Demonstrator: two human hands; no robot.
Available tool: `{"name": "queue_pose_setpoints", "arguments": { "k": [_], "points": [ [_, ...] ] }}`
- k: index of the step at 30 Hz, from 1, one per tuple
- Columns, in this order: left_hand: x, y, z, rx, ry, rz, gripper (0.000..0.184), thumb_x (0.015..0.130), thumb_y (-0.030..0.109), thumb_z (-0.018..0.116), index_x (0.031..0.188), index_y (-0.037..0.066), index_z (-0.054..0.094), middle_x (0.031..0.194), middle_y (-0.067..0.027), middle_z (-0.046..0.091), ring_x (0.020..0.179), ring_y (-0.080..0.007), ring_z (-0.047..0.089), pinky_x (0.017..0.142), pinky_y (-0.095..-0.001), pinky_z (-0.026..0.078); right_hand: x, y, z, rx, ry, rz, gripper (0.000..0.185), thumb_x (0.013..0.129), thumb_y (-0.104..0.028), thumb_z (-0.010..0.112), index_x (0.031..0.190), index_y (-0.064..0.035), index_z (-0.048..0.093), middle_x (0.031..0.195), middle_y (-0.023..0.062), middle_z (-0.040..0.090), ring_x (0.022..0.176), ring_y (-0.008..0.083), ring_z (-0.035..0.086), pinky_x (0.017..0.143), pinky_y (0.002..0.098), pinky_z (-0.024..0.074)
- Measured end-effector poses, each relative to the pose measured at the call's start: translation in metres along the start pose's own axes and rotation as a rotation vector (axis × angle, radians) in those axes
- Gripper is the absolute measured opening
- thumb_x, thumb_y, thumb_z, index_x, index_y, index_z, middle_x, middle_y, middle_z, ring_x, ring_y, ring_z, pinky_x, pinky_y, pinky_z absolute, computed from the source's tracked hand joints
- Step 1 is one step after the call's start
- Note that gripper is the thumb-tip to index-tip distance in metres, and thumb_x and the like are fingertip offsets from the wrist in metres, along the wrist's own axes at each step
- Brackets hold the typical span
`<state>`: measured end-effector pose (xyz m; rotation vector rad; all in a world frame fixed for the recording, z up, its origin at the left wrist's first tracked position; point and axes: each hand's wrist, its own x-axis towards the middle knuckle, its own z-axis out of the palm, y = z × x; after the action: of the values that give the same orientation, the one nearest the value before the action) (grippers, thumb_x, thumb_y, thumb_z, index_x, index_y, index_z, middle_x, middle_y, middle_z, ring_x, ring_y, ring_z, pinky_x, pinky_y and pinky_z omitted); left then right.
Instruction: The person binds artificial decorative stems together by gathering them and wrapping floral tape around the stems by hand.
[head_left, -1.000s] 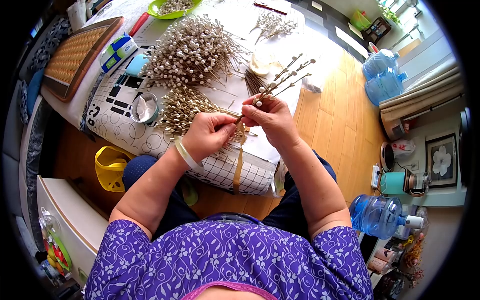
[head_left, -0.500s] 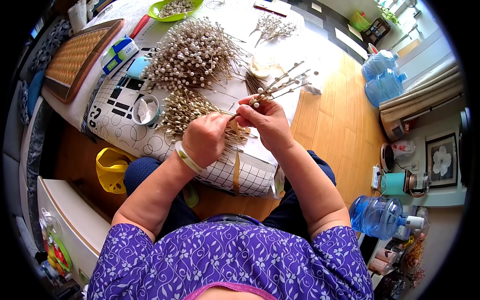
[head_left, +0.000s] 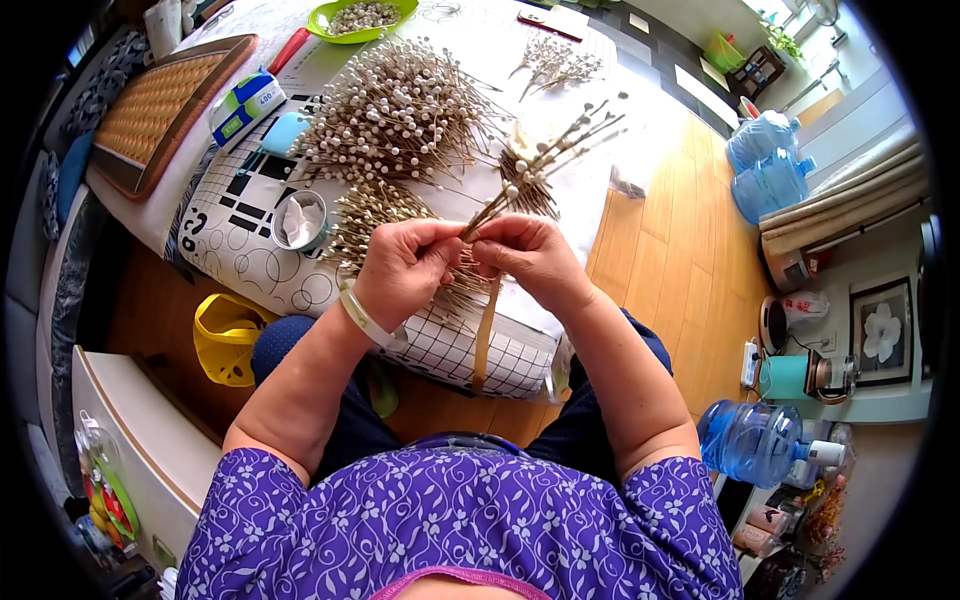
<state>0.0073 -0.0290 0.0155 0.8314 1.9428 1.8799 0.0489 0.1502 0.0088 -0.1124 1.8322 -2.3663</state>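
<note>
My left hand, a bracelet on its wrist, is closed on the stem base of a small branch with white bead-like buds, which points up and to the right. Against it, my right hand pinches a tan strip of tape that hangs down over the table's front edge. The fingertips of both hands nearly meet and hide where tape and stem join. Behind my left hand lies a bundle of short budded stems. Farther back is a large heap of white-budded stems.
Left of the stems are a small tub with white contents and a tissue pack. A green bowl of beads and a small group of sprays are farther back. A yellow bag is beside my knee; water jugs stand at right.
My right hand has moved from higher on the branch down to its base beside my left fingers. The branch now tilts more upright, and the tape's top has shifted right.
</note>
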Motion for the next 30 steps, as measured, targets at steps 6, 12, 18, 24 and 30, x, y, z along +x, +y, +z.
{"name": "queue_pose_setpoints", "arguments": {
  "k": [6,12,18,24,30],
  "points": [
    [0.005,0.002,-0.008,-0.292,-0.005,-0.118,0.018,0.084,0.001,0.052,0.101,-0.004,0.058,0.079,-0.0070,0.062,0.062,-0.0076,0.057,0.055,-0.0192,0.050,-0.007,-0.011,0.002,0.209,-0.153,0.125,0.026,0.086,-0.020,0.055,0.103,-0.0016,0.050,0.077,0.0035,0.059,0.064,0.0091,0.056,0.059,0.0216,0.0469],
    [0.006,0.011,-0.012,-0.452,0.000,-0.224,0.017,0.085,0.006,0.053,0.100,-0.001,0.058,0.069,-0.0048,0.057,0.053,-0.0074,0.051,0.051,-0.0201,0.048,-0.011,-0.014,0.012,0.007,-0.254,0.121,0.025,0.082,-0.012,0.059,0.102,-0.0018,0.050,0.075,0.0014,0.058,0.062,0.0088,0.056,0.055,0.0219,0.0457],
    [0.010,0.004,-0.017,-0.441,0.017,-0.237,0.017,0.085,0.005,0.053,0.100,-0.003,0.058,0.072,-0.0059,0.059,0.058,-0.0086,0.056,0.055,-0.0201,0.051,-0.018,-0.011,0.028,-1.100,0.136,-0.312,0.016,0.076,-0.016,0.056,0.065,-0.0044,0.053,0.062,0.0129,0.055,0.056,0.0292,0.055,0.051,0.0366,0.0445],
    [0.008,0.003,-0.012,-0.437,0.051,-0.197,0.018,0.085,0.005,0.053,0.101,-0.004,0.057,0.072,-0.0061,0.058,0.061,-0.0088,0.056,0.056,-0.0204,0.052,-0.016,-0.015,0.005,-1.465,0.327,-0.581,0.013,0.073,-0.009,0.054,0.062,-0.0060,0.047,0.057,0.0081,0.051,0.053,0.0247,0.055,0.047,0.0342,0.0440],
    [0.010,0.003,-0.007,-0.470,0.061,-0.178,0.019,0.085,0.005,0.053,0.103,-0.003,0.057,0.071,-0.0066,0.058,0.058,-0.0093,0.055,0.055,-0.0215,0.052,-0.022,-0.012,0.005,-1.703,0.277,-0.498,0.009,0.075,-0.010,0.055,0.068,-0.0054,0.051,0.065,0.0061,0.054,0.058,0.0242,0.057,0.049,0.0336,0.0448]
  ]
}}
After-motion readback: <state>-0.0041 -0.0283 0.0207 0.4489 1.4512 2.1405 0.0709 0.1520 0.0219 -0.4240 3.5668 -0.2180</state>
